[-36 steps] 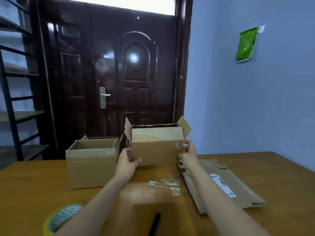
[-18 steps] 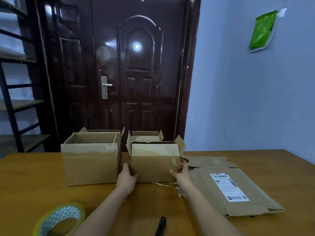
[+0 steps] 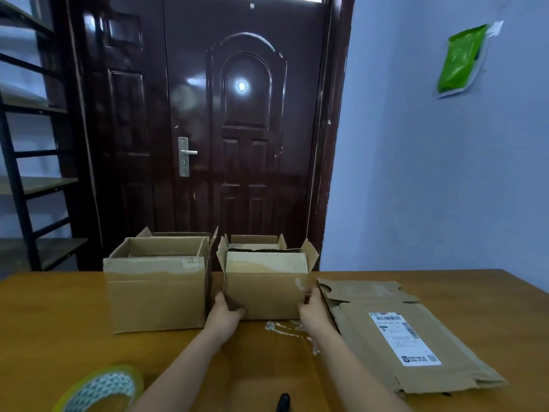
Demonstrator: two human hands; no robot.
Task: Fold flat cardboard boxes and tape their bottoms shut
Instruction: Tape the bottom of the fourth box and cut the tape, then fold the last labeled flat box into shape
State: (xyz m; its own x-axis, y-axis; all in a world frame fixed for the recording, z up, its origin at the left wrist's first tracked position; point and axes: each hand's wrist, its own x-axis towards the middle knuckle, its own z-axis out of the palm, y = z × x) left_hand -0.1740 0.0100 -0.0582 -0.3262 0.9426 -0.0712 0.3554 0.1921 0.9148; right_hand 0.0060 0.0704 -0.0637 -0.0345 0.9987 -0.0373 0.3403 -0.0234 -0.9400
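cardboard box (image 3: 266, 289) upright, flaps open

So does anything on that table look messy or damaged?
Yes. Whitish torn scraps, perhaps tape or paper residue, are stuck on the table in front of the small box both hands hold. The flat cardboard on the right has ragged, torn edges.

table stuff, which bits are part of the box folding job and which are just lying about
Part of the job:
small box, held by left hand and right hand
bigger folded box
flat cardboard
tape roll

Lying about:
black pen-like item
tape scraps
green packet on the wall
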